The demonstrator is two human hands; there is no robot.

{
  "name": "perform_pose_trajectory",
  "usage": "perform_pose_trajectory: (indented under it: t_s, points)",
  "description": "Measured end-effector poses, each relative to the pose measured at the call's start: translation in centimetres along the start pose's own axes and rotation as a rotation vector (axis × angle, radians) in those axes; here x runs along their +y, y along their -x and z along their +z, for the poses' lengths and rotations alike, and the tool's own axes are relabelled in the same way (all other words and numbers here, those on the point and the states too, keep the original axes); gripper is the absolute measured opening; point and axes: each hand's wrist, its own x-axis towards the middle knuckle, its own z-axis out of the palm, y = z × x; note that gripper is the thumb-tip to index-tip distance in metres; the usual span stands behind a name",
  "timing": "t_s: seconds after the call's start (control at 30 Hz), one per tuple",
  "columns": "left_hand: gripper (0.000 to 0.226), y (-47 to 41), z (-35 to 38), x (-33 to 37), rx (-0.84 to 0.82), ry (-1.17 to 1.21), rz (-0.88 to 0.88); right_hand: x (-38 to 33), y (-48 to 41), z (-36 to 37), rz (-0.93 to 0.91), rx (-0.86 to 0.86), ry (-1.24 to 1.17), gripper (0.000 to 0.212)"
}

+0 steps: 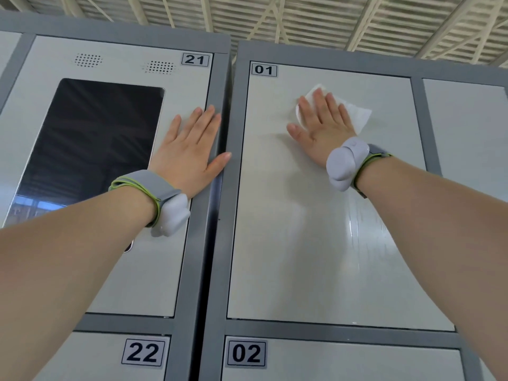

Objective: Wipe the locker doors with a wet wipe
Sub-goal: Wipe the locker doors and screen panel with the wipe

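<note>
- Door 21 (pixel 154 270), far left: dark screen (pixel 90 147) set in it.
- Left hand (pixel 189 149): flat on door 21's right edge, fingers straight and spread, thumb over grey frame. Holds nothing; likely bracing.
- Door 01 (pixel 288 229), next right, long axis vertical.
- Right hand (pixel 324 127): flat on upper part of door 01, fingers straight, pressing wet wipe (pixel 357 114) to panel. Wipe pokes out past fingertips and rightward.
- Wet streak (pixel 354 229): below the wrist.
- Judgement: only right hand carries wipe; dry-looking panel lies below and left of fingers, so downward strokes suit.
</note>
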Motion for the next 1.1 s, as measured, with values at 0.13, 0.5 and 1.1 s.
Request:
perform_pose_trajectory:
  t_s: [0.13, 0.5, 1.1]
  points:
    - [0.087, 0.1, -0.1, 0.2, 0.01, 0.015, -0.005, -0.2, 1.6, 0.4, -0.149, -0.016, 0.046, 0.075]
    - [0.078, -0.8, -0.5, 4.0, 0.048, 0.104, -0.042, 2.7, 1.0, -0.2, 0.032, -0.002, -0.004, 0.066]
    - [0.089, -0.8, 1.0, 5.7, 0.039, -0.004, -0.069, 5.0, 2.1, -0.2, -0.044, -0.012, 0.019, 0.066]
